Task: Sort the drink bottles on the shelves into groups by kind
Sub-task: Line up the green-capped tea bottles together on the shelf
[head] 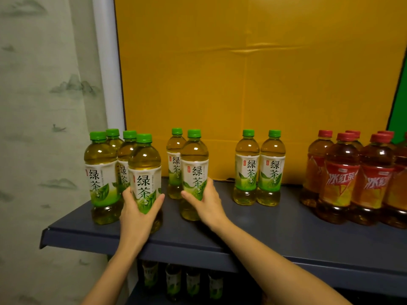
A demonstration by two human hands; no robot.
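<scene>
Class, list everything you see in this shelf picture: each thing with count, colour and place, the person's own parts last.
Shelf: one, dark blue-grey, bearing the bottles.
Green tea bottles: eight, green caps, on the shelf; four left, two middle, two further right.
Red tea bottles: at least five, red caps, right end of the shelf.
Lower bottles: four visible, dim, green labels, below the shelf.
Back panel: one, yellow, behind the shelf.
Green panel: one, far right edge.
Wall covering: one, pale, landscape print, left.
Left grip: one bare hand, holds the front bottle of the left four.
Right grip: one bare hand, holds the front middle bottle.
</scene>
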